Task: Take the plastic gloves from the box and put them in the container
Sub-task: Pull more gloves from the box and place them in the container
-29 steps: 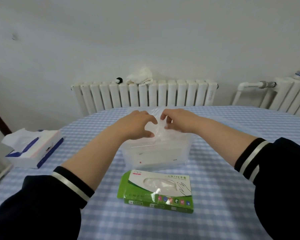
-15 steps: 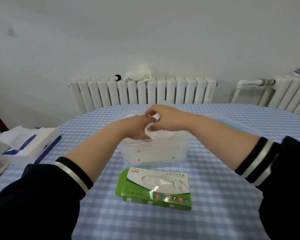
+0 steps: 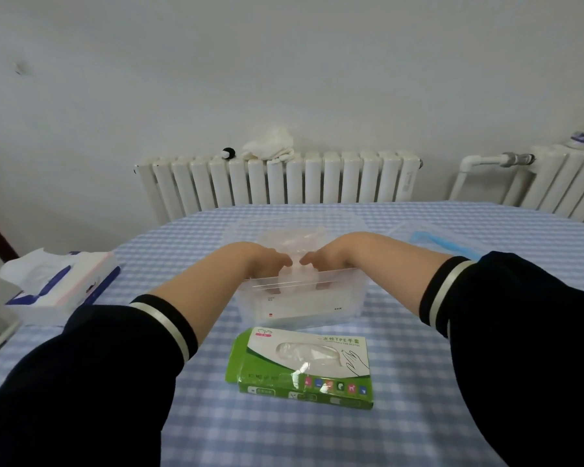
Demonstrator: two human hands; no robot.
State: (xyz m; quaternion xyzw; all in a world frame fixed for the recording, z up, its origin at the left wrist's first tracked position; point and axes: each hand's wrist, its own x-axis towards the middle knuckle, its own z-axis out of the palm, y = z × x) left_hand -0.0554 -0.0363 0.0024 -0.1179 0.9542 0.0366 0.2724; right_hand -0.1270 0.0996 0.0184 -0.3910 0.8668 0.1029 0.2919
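white radiators [image 3: 277,180] line the wall behind a blue-checked bench [image 3: 402,433]. at frame centre both hands reach down into the clear, rigid container [image 3: 351,298]. the left hand [image 3: 267,262] and right hand [image 3: 327,259] have fingers curled on a thin, crinkly, near-transparent glove [image 3: 294,244], apparently pinching it, though the grip is partly hidden behind the wall. film this light could cling to the fingers and lift out again, or spring up. the green cardboard box [image 3: 304,362] lies just below the container, more gloves visible through its window.
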